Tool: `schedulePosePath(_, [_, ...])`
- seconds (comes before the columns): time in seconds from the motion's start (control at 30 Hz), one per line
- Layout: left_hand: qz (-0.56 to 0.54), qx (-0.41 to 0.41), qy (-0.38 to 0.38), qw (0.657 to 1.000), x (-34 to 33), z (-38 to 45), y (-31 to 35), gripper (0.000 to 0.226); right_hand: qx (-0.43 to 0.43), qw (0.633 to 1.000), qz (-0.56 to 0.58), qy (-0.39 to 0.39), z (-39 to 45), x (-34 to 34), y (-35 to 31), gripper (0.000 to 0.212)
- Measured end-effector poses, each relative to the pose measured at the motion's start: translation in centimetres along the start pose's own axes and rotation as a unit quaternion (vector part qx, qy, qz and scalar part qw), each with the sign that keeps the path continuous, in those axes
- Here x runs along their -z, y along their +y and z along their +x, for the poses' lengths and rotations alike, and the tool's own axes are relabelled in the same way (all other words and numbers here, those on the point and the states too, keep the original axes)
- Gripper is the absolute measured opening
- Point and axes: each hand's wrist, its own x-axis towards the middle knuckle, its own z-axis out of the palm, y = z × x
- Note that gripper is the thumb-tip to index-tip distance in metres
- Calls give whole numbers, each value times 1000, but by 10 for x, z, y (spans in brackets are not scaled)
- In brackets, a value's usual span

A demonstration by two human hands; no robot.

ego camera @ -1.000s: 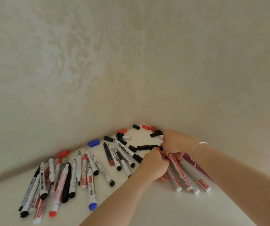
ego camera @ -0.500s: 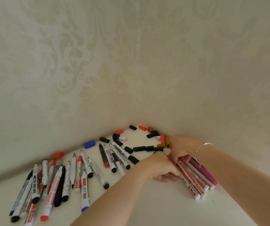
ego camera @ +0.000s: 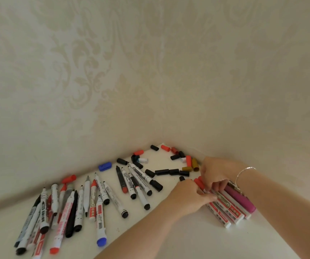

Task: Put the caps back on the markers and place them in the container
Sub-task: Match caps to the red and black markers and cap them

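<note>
Both hands meet over a small row of markers at the right of the white surface (ego camera: pixel 169 240), close to the corner where two patterned walls (ego camera: pixel 150 71) join. The left hand (ego camera: pixel 189 198) has its fingers curled, the thumb and fingertips pinching the red-capped end of one red marker (ego camera: pixel 223 204) in that row. The right hand (ego camera: pixel 215 173), a thin bracelet (ego camera: pixel 244 171) on its wrist, curls its fingers down over the same ends from the far side, gripping the markers there. A purple marker (ego camera: pixel 241 200) lies just beside the red-labelled ones, on the wall side.

Loose caps (ego camera: pixel 171 171), black, red and mustard, lie scattered toward the corner, and a blue cap (ego camera: pixel 105 166) sits near the left wall. Left of the hands a fan of uncapped markers (ego camera: pixel 133 184) lies on the surface, and farther left a thicker pile of markers (ego camera: pixel 66 212) overlaps, one with a blue end pointing toward the camera. No container shows in view.
</note>
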Motion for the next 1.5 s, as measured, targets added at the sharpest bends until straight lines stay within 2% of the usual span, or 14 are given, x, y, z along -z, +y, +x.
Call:
schedulePosePath(0.13, [15,8,-4,1000,21,-4,-10,44,-4,1000,2,23,-2,3,-6,24])
schedulePosePath(0.2, [-9,8,46,999,38,-4,-17,33,17,996,17,82,0,7,-16,20])
schedulePosePath(0.3, [-8,25,139,990,69,-3,-32,17,99,975,27,196,11,10,-35,18])
schedulePosePath(0.43, [55,51,211,975,113,-11,-56,30,163,959,74,220,38,9,-62,46])
schedulePosePath(0.53, [92,45,199,975,136,-25,-69,43,191,959,52,204,62,8,-79,62])
schedulePosePath(0.77, [127,81,213,965,162,-49,-95,49,148,971,-35,184,120,3,-101,57])
schedulePosePath(0.83, [130,89,213,964,169,-54,-106,49,124,966,-87,208,132,0,-99,48])
schedulePosePath(0.93, [120,108,206,965,179,-62,-120,49,108,940,-139,294,142,-7,-97,29])
schedulePosePath(1.0, [116,122,193,967,184,-66,-127,48,110,922,-115,352,143,-8,-99,24])
schedulePosePath(1.07, [128,141,174,966,188,-71,-131,47,136,914,-11,383,139,-7,-104,32])
schedulePosePath(1.17, [158,171,169,958,195,-76,-137,44,221,888,194,352,119,-2,-128,46])
schedulePosePath(1.27, [161,197,183,950,202,-85,-142,38,270,867,287,306,89,1,-159,53])
schedulePosePath(1.37, [180,228,194,937,207,-97,-149,26,286,857,393,171,56,-2,-185,52])
schedulePosePath(1.5, [185,244,186,934,203,-107,-153,12,287,827,482,-15,21,-12,-203,34])
